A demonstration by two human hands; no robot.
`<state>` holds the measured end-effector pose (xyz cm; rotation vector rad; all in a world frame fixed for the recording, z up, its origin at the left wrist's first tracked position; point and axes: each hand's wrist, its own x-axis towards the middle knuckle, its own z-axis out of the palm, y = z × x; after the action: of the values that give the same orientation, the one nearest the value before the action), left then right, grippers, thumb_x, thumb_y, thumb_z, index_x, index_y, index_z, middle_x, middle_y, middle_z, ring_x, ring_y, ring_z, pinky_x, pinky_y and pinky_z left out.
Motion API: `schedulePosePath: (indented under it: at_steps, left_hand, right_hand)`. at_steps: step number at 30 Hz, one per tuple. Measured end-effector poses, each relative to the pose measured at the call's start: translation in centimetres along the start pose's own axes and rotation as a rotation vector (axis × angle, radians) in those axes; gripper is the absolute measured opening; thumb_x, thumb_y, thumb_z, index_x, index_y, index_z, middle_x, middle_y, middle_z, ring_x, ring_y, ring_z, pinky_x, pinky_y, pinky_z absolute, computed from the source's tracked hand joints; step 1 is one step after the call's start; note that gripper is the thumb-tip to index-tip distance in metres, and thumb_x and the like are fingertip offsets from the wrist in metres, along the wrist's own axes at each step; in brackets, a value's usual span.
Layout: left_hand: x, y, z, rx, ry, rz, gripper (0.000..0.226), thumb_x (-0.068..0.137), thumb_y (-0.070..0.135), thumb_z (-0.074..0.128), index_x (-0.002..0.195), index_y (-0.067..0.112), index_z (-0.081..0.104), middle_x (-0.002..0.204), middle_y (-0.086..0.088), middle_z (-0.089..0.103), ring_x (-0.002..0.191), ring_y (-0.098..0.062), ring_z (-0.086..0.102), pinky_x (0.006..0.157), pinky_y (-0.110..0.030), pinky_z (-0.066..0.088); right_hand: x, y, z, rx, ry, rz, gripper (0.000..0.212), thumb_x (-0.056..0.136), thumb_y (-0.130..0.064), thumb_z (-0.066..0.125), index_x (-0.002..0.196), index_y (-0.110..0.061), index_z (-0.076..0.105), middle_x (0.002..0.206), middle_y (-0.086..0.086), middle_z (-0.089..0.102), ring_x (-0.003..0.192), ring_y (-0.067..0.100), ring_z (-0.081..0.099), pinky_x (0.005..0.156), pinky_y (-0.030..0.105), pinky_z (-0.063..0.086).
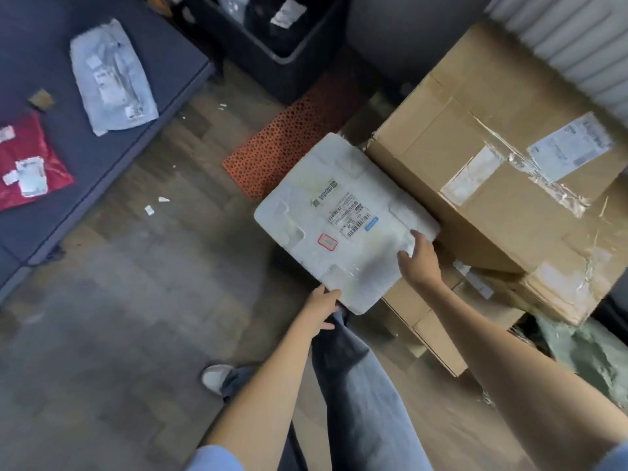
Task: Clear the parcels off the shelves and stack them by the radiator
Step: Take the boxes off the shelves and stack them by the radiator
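Fingers of both hands, left hand and right hand, grip the foam box by its near edge. Judged mid-placement: lower it beside the carton near the radiator.

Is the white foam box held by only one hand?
No, the left hand grips its near corner and the right hand holds the right edge of the white foam box.

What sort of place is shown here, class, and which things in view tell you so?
Probably a parcel storeroom or mailroom: large taped brown cardboard boxes with shipping labels beside a white ribbed radiator, a labelled white foam box being carried, and a red plastic mailer bag on a grey shelf.
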<state>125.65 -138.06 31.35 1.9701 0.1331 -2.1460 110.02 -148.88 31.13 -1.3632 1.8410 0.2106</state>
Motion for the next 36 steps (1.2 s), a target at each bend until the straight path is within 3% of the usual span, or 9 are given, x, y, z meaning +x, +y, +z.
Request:
schedulePosePath:
  at_steps: [7, 12, 17, 21, 25, 29, 31, 34, 36]
  left_hand:
    - [-7.1, 0.3, -10.6, -0.043, 0.130, 0.203, 0.045, 0.100, 0.025, 0.036, 0.144, 0.021, 0.032, 0.150, -0.003, 0.035, 0.135, -0.025, 0.036, 0.102, -0.045, 0.037]
    - [-15.8, -4.2, -20.8, -0.109, 0.232, 0.374, 0.044, 0.099, 0.023, 0.037, 0.143, 0.021, 0.036, 0.138, -0.008, 0.047, 0.126, -0.025, 0.044, 0.103, -0.041, 0.034]
    - [-26.2, -16.4, -35.2, 0.087, 0.303, 0.400, 0.041, 0.098, 0.024, 0.038, 0.140, 0.022, 0.040, 0.135, -0.003, 0.050, 0.104, -0.014, 0.047, 0.087, -0.032, 0.038]
    - [-36.5, -30.5, -47.7, -0.115, 0.582, 0.385, 0.039, 0.099, 0.030, 0.037, 0.137, 0.021, 0.042, 0.116, -0.002, 0.051, 0.100, -0.017, 0.047, 0.085, -0.031, 0.033]
    - [-45.0, -42.3, -54.3, -0.466, 0.822, 0.410, 0.040, 0.099, 0.031, 0.039, 0.136, 0.017, 0.043, 0.116, -0.003, 0.058, 0.096, -0.018, 0.053, 0.080, -0.028, 0.033]
    - [-48.8, -48.2, -57.1, -0.576, 0.846, 0.419, 0.045, 0.099, 0.036, 0.038, 0.140, 0.018, 0.039, 0.140, -0.007, 0.047, 0.124, -0.026, 0.048, 0.101, -0.040, 0.035]
    - [-49.2, -49.6, -58.4, -0.595, 0.815, 0.434, 0.046, 0.099, 0.036, 0.039, 0.140, 0.017, 0.038, 0.139, -0.009, 0.047, 0.126, -0.027, 0.047, 0.101, -0.040, 0.037]
    - [-49.7, -50.6, -62.0, -0.599, 0.779, 0.488, 0.043, 0.098, 0.032, 0.043, 0.138, 0.017, 0.041, 0.129, -0.010, 0.053, 0.108, -0.024, 0.054, 0.088, -0.035, 0.039]
    - [-51.1, -50.5, -66.0, -0.590, 0.813, 0.536, 0.041, 0.097, 0.031, 0.046, 0.136, 0.018, 0.045, 0.123, -0.005, 0.057, 0.100, -0.017, 0.054, 0.084, -0.031, 0.040]
  right_hand:
    - [-11.8, -11.6, 5.6, -0.271, -0.230, -0.390, 0.055, 0.089, -0.010, 0.047, 0.143, -0.011, 0.034, 0.146, 0.015, 0.037, 0.132, 0.032, 0.037, 0.108, 0.036, 0.032]
    - [-22.2, -19.6, 7.8, -0.355, -0.247, -0.540, 0.047, 0.090, -0.014, 0.049, 0.137, -0.011, 0.043, 0.137, 0.013, 0.050, 0.126, 0.030, 0.047, 0.102, 0.031, 0.036]
    - [-32.6, -27.3, 12.3, -0.565, -0.301, -0.615, 0.037, 0.094, -0.011, 0.042, 0.131, -0.006, 0.048, 0.130, 0.017, 0.055, 0.119, 0.033, 0.052, 0.093, 0.031, 0.042]
    - [-41.7, -33.3, 18.6, -0.642, -0.484, -0.714, 0.040, 0.096, -0.012, 0.046, 0.135, -0.002, 0.046, 0.137, 0.016, 0.049, 0.127, 0.031, 0.047, 0.103, 0.029, 0.039]
    - [-52.2, -39.5, 26.8, -0.748, -0.575, -0.905, 0.032, 0.094, -0.008, 0.045, 0.119, 0.007, 0.058, 0.098, 0.019, 0.063, 0.078, 0.019, 0.053, 0.057, 0.021, 0.041]
    - [-62.3, -44.8, 33.8, -0.741, -0.662, -1.086, 0.021, 0.094, -0.005, 0.041, 0.104, 0.005, 0.057, 0.087, 0.013, 0.050, 0.078, 0.016, 0.044, 0.060, 0.016, 0.033]
    - [-65.7, -47.2, 36.9, -0.732, -0.704, -1.179, 0.030, 0.095, -0.004, 0.039, 0.114, 0.013, 0.054, 0.098, 0.018, 0.053, 0.087, 0.014, 0.040, 0.066, 0.016, 0.028]
    - [-69.4, -51.5, 41.0, -0.574, -0.741, -1.317, 0.037, 0.095, -0.006, 0.044, 0.131, -0.001, 0.051, 0.133, 0.017, 0.053, 0.099, 0.013, 0.040, 0.084, 0.018, 0.031]
    - [-71.7, -55.2, 43.3, -0.452, -0.710, -1.397, 0.040, 0.095, -0.005, 0.044, 0.135, -0.005, 0.046, 0.137, 0.021, 0.049, 0.095, 0.018, 0.044, 0.082, 0.021, 0.035]
